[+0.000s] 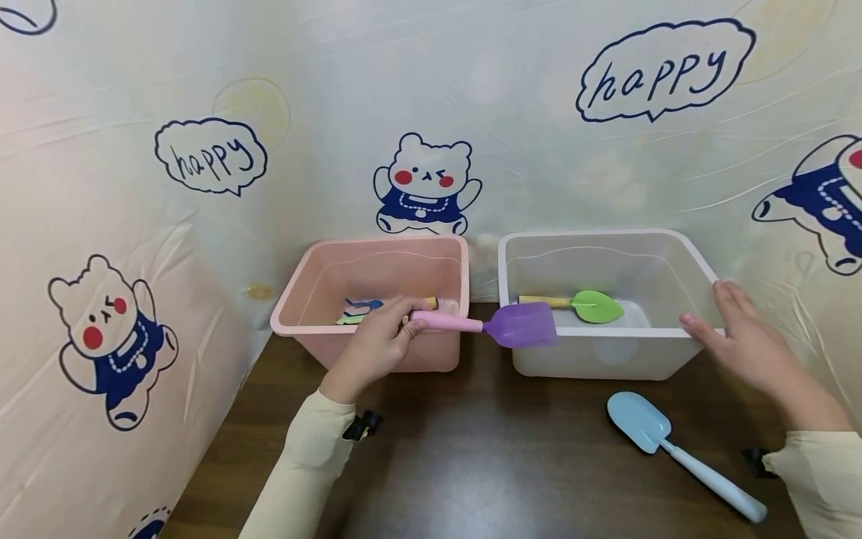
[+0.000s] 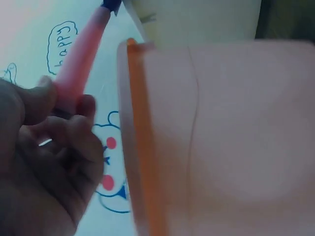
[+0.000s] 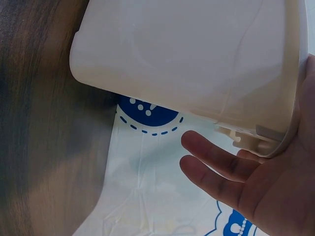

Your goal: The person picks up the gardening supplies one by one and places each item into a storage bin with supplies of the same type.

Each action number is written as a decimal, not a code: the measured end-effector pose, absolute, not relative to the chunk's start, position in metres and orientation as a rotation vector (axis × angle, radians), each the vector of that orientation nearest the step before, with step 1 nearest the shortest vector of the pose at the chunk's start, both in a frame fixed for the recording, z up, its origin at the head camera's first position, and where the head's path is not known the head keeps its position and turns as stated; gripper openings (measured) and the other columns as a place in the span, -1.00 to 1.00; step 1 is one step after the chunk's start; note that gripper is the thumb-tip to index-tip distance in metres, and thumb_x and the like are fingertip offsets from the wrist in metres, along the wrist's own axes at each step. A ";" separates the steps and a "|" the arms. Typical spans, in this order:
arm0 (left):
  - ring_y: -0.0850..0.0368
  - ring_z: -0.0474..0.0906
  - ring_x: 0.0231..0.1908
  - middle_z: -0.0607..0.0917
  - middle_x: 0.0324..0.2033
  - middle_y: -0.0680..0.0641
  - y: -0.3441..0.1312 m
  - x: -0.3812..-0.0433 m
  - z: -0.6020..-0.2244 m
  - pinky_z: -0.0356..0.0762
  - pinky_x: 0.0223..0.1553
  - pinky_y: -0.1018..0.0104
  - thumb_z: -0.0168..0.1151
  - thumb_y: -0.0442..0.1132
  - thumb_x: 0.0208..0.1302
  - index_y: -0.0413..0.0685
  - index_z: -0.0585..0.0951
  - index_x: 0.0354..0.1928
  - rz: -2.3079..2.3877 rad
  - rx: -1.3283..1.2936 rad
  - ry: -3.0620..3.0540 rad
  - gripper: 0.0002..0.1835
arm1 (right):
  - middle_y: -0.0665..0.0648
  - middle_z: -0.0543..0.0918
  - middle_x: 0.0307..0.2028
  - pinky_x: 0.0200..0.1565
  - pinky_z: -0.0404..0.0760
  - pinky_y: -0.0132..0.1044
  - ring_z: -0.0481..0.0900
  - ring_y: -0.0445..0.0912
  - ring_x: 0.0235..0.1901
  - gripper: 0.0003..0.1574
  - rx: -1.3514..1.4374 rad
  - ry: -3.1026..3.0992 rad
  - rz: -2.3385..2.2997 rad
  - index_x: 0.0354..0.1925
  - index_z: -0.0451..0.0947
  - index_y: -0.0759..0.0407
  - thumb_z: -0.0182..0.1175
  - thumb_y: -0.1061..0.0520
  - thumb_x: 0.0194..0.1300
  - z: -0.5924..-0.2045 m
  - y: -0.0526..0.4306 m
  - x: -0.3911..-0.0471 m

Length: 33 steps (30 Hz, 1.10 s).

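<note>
My left hand [image 1: 380,338] grips a toy shovel [image 1: 520,325] by the end of its pink handle. Its purple blade points right and overlaps the near left corner of the white bin [image 1: 599,358] in the head view. Thumb and fingers close round the handle [image 2: 81,61] in the left wrist view. At the bin's near right corner, my right hand [image 1: 750,340] touches the rim, thumb toward the front edge. Two straight fingers [image 3: 216,172] extend below that corner in the right wrist view. Inside the white bin lies a green hand shovel [image 1: 596,306] with a yellow handle.
Left of the white bin stands a pink bin [image 1: 390,355], with blue and green tools [image 1: 364,306] inside, partly hidden by my left hand. A light blue trowel [image 1: 680,449] lies on the dark wooden table [image 1: 458,464] at the front right. Printed cloth [image 1: 323,165] hangs behind.
</note>
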<state>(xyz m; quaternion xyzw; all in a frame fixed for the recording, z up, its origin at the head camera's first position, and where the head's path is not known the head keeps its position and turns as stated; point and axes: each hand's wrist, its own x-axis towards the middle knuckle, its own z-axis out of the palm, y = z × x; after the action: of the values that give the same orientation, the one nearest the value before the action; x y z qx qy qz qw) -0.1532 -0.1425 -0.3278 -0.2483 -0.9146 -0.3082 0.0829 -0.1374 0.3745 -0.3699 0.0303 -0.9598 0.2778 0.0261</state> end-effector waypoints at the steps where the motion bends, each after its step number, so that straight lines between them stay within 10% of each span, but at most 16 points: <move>1: 0.07 0.48 -0.19 0.57 -0.16 0.03 -0.141 -0.152 -0.327 0.52 -0.11 0.08 0.12 -0.12 0.52 0.03 0.60 0.15 -0.852 -0.737 -2.776 -0.73 | 0.48 -0.46 0.51 0.20 -0.23 0.57 -0.38 0.55 0.42 0.13 0.096 -2.965 0.857 0.55 -0.47 0.35 -0.05 -0.24 0.57 -0.370 0.375 -0.138; 7: 0.10 0.46 -0.18 0.53 -0.12 0.03 -0.131 -0.152 -0.323 0.53 -0.17 0.12 -0.06 0.00 0.60 0.17 0.51 0.30 -0.620 -0.776 -2.886 -0.63 | 0.49 -0.45 0.51 0.21 -0.24 0.56 -0.39 0.54 0.43 0.13 0.103 -2.959 0.852 0.55 -0.47 0.36 -0.04 -0.24 0.57 -0.369 0.375 -0.137; 16: 0.11 0.50 -0.25 0.61 -0.17 0.03 -0.130 -0.158 -0.320 0.56 -0.16 0.17 0.27 -0.02 0.42 0.01 0.59 0.21 -0.534 -0.917 -2.795 -0.59 | 0.49 -0.46 0.51 0.21 -0.23 0.56 -0.39 0.54 0.43 0.14 0.105 -2.967 0.843 0.55 -0.47 0.36 -0.04 -0.25 0.57 -0.369 0.374 -0.138; 33: 0.13 0.50 -0.32 0.63 -0.22 0.03 -0.101 -0.177 -0.316 0.57 -0.23 0.20 0.26 -0.14 0.43 -0.01 0.65 0.08 -0.572 -0.953 -2.625 -0.74 | 0.47 -0.46 0.52 0.23 -0.21 0.54 -0.39 0.50 0.44 0.17 0.127 -2.959 0.843 0.55 -0.46 0.36 -0.02 -0.27 0.55 -0.370 0.378 -0.138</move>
<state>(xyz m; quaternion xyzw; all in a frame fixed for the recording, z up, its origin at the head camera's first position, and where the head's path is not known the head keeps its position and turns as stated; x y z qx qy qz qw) -0.1765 -0.1011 -0.3160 -0.3307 -0.9111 -0.1986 0.1450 -0.1384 0.3780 -0.3699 0.0413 -0.9604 0.2736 0.0313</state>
